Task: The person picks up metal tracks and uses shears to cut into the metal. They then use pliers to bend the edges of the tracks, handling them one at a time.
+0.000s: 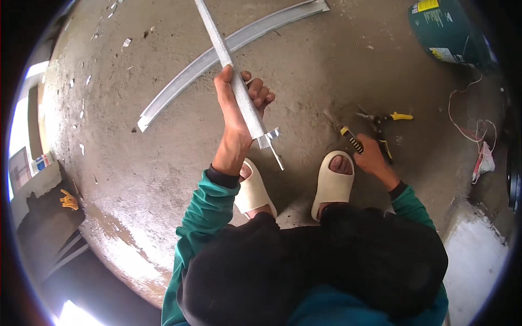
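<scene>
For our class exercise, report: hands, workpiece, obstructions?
Left hand gripping straight silver metal profile. Right hand holding yellow-and-black-handled tool. Yellow-handled snips close by.

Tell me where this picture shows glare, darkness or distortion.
Head view: glare whitens the shiny brown concrete floor at lower left; the picture's rim is black; the long silver metal channel on the floor looks curved, perhaps from the lens, while the narrow silver metal strip in the bare left hand looks straight.

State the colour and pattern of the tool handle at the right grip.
Tool handle: yellow and black, striped. Shows in the head view.
</scene>
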Available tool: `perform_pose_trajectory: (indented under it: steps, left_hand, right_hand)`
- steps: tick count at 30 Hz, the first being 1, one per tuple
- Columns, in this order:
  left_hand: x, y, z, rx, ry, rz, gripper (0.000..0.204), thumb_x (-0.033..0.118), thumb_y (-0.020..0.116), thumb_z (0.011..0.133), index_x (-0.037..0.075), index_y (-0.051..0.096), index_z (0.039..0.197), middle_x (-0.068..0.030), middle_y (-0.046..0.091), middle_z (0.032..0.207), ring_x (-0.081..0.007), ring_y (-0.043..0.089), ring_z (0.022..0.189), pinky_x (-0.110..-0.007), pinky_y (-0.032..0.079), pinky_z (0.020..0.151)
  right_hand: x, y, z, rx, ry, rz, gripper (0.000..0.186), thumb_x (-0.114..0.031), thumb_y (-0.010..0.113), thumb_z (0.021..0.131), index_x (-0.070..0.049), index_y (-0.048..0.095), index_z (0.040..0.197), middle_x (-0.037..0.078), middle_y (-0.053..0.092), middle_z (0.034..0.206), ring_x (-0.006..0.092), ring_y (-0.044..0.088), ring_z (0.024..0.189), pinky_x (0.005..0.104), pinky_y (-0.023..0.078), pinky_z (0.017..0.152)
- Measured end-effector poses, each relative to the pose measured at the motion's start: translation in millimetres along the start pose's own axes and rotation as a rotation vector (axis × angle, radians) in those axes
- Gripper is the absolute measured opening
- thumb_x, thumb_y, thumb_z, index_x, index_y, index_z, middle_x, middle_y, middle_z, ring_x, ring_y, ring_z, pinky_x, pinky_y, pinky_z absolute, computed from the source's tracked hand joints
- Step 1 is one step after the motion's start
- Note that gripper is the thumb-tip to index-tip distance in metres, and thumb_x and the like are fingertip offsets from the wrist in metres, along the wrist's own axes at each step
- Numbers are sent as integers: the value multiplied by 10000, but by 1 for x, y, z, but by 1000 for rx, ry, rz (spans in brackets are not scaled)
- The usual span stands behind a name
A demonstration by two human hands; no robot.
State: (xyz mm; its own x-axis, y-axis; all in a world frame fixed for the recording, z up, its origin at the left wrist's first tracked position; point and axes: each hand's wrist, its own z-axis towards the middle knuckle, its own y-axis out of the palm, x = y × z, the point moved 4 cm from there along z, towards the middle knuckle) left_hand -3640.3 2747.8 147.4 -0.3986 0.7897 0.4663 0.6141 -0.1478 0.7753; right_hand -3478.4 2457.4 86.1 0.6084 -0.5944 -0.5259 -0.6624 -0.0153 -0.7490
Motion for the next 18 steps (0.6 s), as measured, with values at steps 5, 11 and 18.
perform_pose_trajectory:
  steps: [5,11,18]
  left_hand:
    - [2,-5,-2,163,-27,212,382,509,533,844,135,454,838,20,381,542,-110,358,462,-296,374,564]
    - [9,-8,-3,209,-19,289,355,486,531,853,149,426,816,36,348,541,-103,340,467,-287,359,561]
    - [27,-17,-10,212,-47,312,363,490,527,852,146,421,808,41,335,537,-100,323,466,-288,355,561]
  right_hand:
    - [-80,-39,-22,-225,-158,530,193,-152,640,802,-24,570,928,79,575,813,181,570,776,316,454,710]
    - [-119,-28,0,-314,-424,590,280,-52,687,752,-8,586,1010,70,611,826,173,601,763,299,473,735]
    - [-131,-38,31,-342,-356,652,362,-93,719,716,-9,625,1055,137,639,1060,271,636,953,341,483,814]
